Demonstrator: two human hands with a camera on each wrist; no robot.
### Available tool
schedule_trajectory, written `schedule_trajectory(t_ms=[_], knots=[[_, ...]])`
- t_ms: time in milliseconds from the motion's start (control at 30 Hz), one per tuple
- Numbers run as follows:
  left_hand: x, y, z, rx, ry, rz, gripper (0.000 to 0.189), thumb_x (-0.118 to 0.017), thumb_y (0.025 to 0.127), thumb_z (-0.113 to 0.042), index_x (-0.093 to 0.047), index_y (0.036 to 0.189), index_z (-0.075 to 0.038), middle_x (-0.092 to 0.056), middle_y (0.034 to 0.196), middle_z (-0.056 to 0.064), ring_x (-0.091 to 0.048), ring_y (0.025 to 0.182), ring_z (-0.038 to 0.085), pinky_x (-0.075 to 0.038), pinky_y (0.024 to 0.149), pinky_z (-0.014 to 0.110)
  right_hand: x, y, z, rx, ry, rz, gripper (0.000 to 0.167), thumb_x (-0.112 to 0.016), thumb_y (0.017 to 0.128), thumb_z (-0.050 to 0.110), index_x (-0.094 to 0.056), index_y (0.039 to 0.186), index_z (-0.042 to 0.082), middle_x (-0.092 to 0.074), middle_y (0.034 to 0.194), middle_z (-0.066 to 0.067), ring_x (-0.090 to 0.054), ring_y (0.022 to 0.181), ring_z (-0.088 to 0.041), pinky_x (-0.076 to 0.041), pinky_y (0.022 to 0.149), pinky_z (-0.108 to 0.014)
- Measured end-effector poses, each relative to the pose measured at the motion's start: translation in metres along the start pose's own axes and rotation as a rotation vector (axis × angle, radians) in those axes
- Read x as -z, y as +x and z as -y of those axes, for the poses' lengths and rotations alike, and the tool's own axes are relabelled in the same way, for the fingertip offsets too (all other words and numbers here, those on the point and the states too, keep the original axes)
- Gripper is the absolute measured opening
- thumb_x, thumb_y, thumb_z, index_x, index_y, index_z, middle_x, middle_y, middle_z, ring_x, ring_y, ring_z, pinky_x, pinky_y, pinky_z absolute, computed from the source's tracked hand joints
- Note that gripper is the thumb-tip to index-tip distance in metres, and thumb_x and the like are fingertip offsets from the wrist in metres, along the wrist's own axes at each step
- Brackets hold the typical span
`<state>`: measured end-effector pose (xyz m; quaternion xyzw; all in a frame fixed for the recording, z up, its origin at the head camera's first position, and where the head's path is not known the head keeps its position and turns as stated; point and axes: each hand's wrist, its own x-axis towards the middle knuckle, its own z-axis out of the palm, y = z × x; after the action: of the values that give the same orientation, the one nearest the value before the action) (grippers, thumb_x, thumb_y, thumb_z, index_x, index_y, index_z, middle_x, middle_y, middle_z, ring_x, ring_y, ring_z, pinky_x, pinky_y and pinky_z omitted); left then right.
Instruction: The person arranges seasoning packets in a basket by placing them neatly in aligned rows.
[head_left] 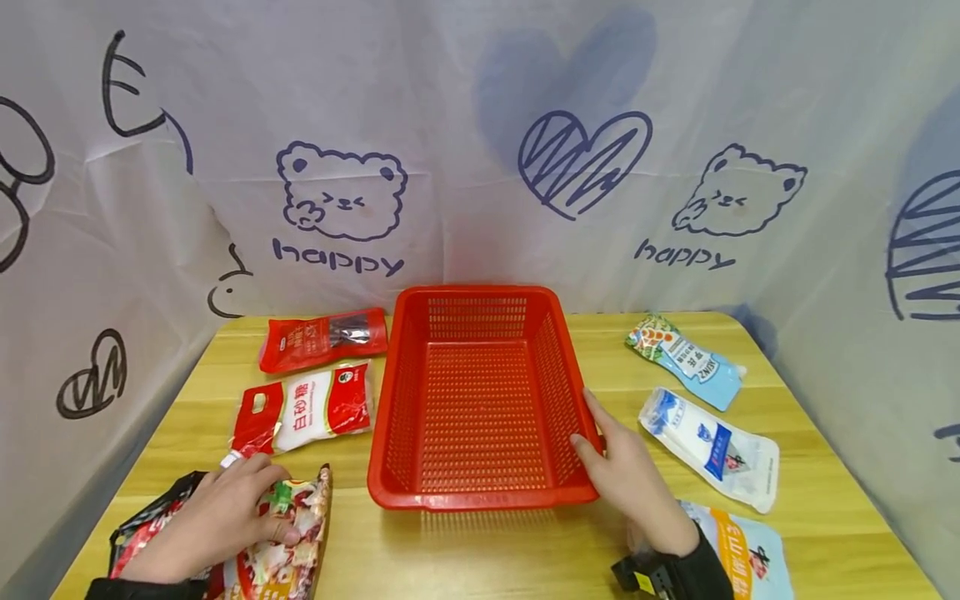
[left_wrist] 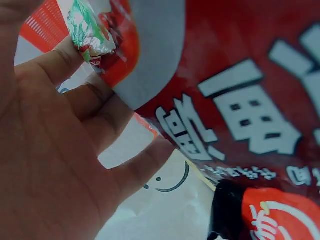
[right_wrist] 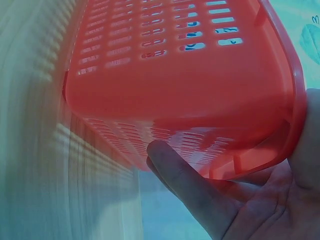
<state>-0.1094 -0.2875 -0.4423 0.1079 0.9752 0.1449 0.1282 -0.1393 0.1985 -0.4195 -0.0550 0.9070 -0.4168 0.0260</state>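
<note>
Candy bag: a red bag printed with wrapped sweets [head_left: 288,533] lies at the near left corner of the wooden table [head_left: 480,550], left of the basket and just in front of the sugar bag.
Left hand: the left hand [head_left: 217,517] lies palm-down on top of the candy bag; its fingers [left_wrist: 80,60] are spread and only gently bent, pressing on the packet rather than wrapping it.
Basket: the red slotted basket [head_left: 480,392] stands mid-table, nothing inside it.
Right hand: the right hand [head_left: 626,479] grasps the basket's near right corner; the thumb lies over the rim, and in the wrist view the fingers [right_wrist: 185,180] curl under the flange.
Left side of table: a white-and-red sugar bag [head_left: 307,408], and behind it a red pouch [head_left: 322,337].
Right side of table: a blue-and-green pouch [head_left: 686,358], a white-and-blue pouch [head_left: 708,446], and an orange-and-blue packet [head_left: 753,558] beside the right wrist.
</note>
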Motion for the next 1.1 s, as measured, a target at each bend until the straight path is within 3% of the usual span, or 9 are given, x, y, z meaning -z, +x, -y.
schedule_trajectory(t_ms=[100,167,300,367,500,700,867,967,1100], knots=[[0.000,-0.002,0.000,-0.004,-0.027,-0.014,0.070,-0.080,0.073,-0.065,-0.069,0.119,-0.013,-0.068,0.122,0.009,-0.061,0.115,0.035,-0.039,0.094,0.073,-0.001,-0.001,0.000,-0.003,-0.004,-0.003,0.069,-0.060,0.105,0.016,-0.027,0.165,0.008,-0.066,0.127,-0.029,-0.071,0.085,-0.019,-0.057,0.065,-0.028],[0.001,-0.002,-0.001,0.010,-0.040,-0.024,0.060,-0.079,0.077,-0.060,-0.068,0.114,-0.014,-0.070,0.110,0.002,-0.064,0.104,0.028,-0.040,0.091,0.070,0.000,0.000,0.000,0.000,-0.007,-0.006,0.069,-0.060,0.105,0.016,-0.027,0.165,0.008,-0.066,0.128,-0.029,-0.072,0.088,-0.020,-0.057,0.066,-0.028],[0.004,-0.002,-0.004,0.025,-0.060,-0.056,0.032,-0.076,0.088,-0.048,-0.064,0.099,-0.021,-0.059,0.071,-0.009,-0.055,0.067,0.011,-0.043,0.076,0.046,0.000,0.000,0.000,0.004,-0.015,-0.015,0.069,-0.061,0.105,0.016,-0.028,0.165,0.009,-0.065,0.130,-0.029,-0.072,0.091,-0.022,-0.057,0.068,-0.028],[0.005,-0.003,-0.005,0.027,-0.075,-0.069,0.024,-0.074,0.092,-0.040,-0.060,0.095,-0.022,-0.050,0.064,-0.009,-0.046,0.060,0.009,-0.038,0.067,0.035,0.000,0.000,0.000,0.000,-0.009,-0.019,0.069,-0.061,0.104,0.016,-0.028,0.164,0.009,-0.064,0.131,-0.030,-0.073,0.091,-0.022,-0.058,0.068,-0.028],[0.007,-0.005,-0.005,0.017,-0.117,-0.102,0.017,-0.074,0.094,-0.029,-0.060,0.095,-0.019,-0.046,0.070,-0.005,-0.043,0.063,0.012,-0.033,0.057,0.027,-0.002,-0.001,0.000,-0.016,0.040,-0.020,0.069,-0.062,0.104,0.015,-0.029,0.164,0.010,-0.063,0.133,-0.031,-0.074,0.092,-0.024,-0.059,0.064,-0.026],[0.010,-0.009,-0.010,-0.051,-0.154,-0.199,0.015,-0.075,0.094,-0.019,-0.060,0.096,-0.017,-0.049,0.075,-0.007,-0.045,0.069,0.009,-0.036,0.060,0.026,-0.002,-0.004,-0.001,-0.041,0.106,-0.027,0.068,-0.063,0.104,0.016,-0.031,0.164,0.011,-0.067,0.125,-0.030,-0.074,0.086,-0.022,-0.059,0.058,-0.028],[0.018,-0.012,-0.017,-0.035,-0.150,-0.277,0.016,-0.075,0.094,-0.019,-0.060,0.096,-0.016,-0.050,0.078,-0.005,-0.045,0.069,0.012,-0.036,0.058,0.027,-0.001,-0.005,0.000,-0.045,0.134,-0.035,0.066,-0.062,0.105,0.025,-0.033,0.163,0.010,-0.070,0.119,-0.028,-0.074,0.085,-0.022,-0.060,0.057,-0.029],[0.027,-0.013,-0.023,-0.038,-0.134,-0.327,0.018,-0.076,0.093,-0.018,-0.058,0.094,-0.015,-0.047,0.075,-0.003,-0.043,0.066,0.013,-0.034,0.056,0.027,0.000,-0.004,0.001,-0.025,0.121,-0.041,0.067,-0.062,0.106,0.030,-0.034,0.162,0.007,-0.069,0.123,-0.029,-0.075,0.092,-0.026,-0.061,0.060,-0.029],[0.041,-0.014,-0.033,-0.085,-0.109,-0.410,0.019,-0.077,0.093,-0.014,-0.058,0.094,-0.014,-0.046,0.074,-0.003,-0.041,0.063,0.011,-0.034,0.054,0.025,0.003,-0.004,0.002,0.003,0.115,-0.031,0.070,-0.062,0.106,0.033,-0.032,0.163,0.006,-0.057,0.144,-0.029,-0.069,0.115,-0.040,-0.064,0.075,-0.035]])
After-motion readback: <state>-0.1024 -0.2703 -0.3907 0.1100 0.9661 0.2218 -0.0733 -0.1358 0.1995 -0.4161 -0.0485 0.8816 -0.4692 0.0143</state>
